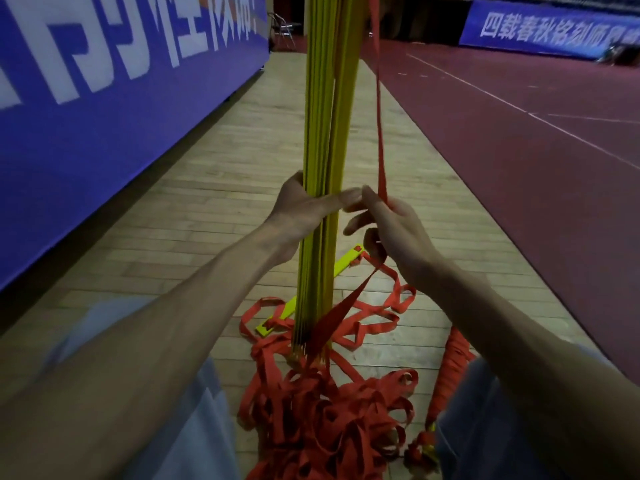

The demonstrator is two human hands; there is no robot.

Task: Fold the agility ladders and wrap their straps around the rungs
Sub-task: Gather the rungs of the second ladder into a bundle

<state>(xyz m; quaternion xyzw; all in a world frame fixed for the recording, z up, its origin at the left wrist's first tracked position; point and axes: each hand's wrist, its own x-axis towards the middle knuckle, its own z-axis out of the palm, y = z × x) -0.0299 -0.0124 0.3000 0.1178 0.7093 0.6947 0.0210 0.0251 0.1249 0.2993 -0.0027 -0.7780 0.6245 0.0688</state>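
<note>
Left hand [304,209] round rungs [322,98], strap [379,126] beside

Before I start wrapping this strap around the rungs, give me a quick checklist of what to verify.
1. Bundle held: ok, the left hand grips the rung bundle.
2. Bundle upright: ok.
3. Strap in hand: ok, the right hand pinches the red strap.
4. All rungs gathered: not ok, a stray rung lies on the wooden floor behind.
5. Slack untangled: not ok, the strap pile is heaped loops.
6. Top ends aligned: cannot tell, out of view.
</note>
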